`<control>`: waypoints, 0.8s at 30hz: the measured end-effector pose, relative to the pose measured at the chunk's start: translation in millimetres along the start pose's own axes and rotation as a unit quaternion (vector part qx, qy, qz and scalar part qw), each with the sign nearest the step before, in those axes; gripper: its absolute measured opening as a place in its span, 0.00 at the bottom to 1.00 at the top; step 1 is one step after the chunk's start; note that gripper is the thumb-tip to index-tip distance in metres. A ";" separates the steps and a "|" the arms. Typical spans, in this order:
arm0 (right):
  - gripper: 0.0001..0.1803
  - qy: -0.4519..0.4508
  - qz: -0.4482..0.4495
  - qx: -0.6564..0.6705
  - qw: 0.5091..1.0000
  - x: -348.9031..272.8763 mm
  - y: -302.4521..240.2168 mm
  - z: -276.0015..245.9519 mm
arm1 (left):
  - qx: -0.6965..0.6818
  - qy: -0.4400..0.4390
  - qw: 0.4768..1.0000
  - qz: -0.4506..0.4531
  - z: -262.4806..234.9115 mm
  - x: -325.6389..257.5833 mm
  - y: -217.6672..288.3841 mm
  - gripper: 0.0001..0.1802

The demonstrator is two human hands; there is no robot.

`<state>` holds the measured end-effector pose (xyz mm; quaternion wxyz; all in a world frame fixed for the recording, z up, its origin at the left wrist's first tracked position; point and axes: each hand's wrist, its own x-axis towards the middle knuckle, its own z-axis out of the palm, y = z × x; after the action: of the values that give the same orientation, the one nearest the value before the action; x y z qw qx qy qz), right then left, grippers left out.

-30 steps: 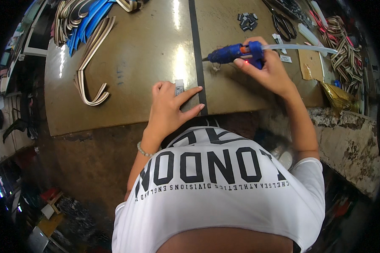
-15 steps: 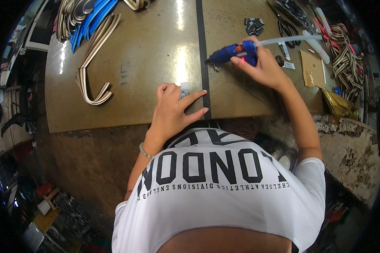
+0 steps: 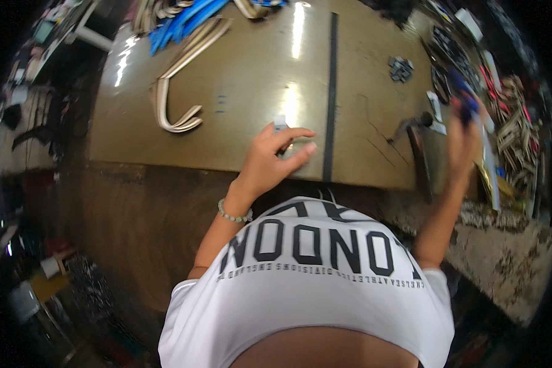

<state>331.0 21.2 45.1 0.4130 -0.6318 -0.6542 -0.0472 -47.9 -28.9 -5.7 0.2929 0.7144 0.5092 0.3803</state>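
A blue glue gun [image 3: 466,101], smeared by motion, is gripped in my right hand [image 3: 462,144] at the table's right side. A long whitish glue stick [image 3: 488,165] trails from it toward me. My left hand [image 3: 270,156] is over the near middle of the table, thumb and forefinger spread apart. A small pale tag [image 3: 280,122] shows just beyond its fingers; whether they touch it I cannot tell. To the right of this hand a narrow black strip [image 3: 332,92] runs away from me along the tabletop.
Curved striped strips [image 3: 181,126] and blue strips [image 3: 187,24] lie at the left. A pile of small dark pieces [image 3: 401,69] sits far right. Tangled striped straps [image 3: 515,122] crowd the right edge, near a dark round-ended object [image 3: 423,119].
My right hand has swung the glue gun right, away from the black strip. My left hand stays by the tag, its thumb and forefinger slightly shifted. The whole view has shifted.
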 end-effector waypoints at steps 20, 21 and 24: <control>0.22 -0.190 0.235 0.055 0.952 -30.9 -63.0 -62.8 | 0.277 0.275 0.888 -0.244 -158.3 65.2 -62.6 0.20; 0.20 -0.174 0.166 0.103 0.965 -23.4 -74.0 -52.3 | 0.189 0.275 0.919 -0.209 -155.1 69.2 -40.9 0.15; 0.20 -0.159 -0.014 0.211 0.965 7.6 -113.2 -21.2 | 0.060 0.230 0.970 0.044 -127.8 72.9 36.9 0.10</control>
<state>244.3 -7.5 115.6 0.4269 -0.5205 -0.7156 0.1865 -122.8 32.9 110.9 0.1073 0.6459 0.5531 0.5153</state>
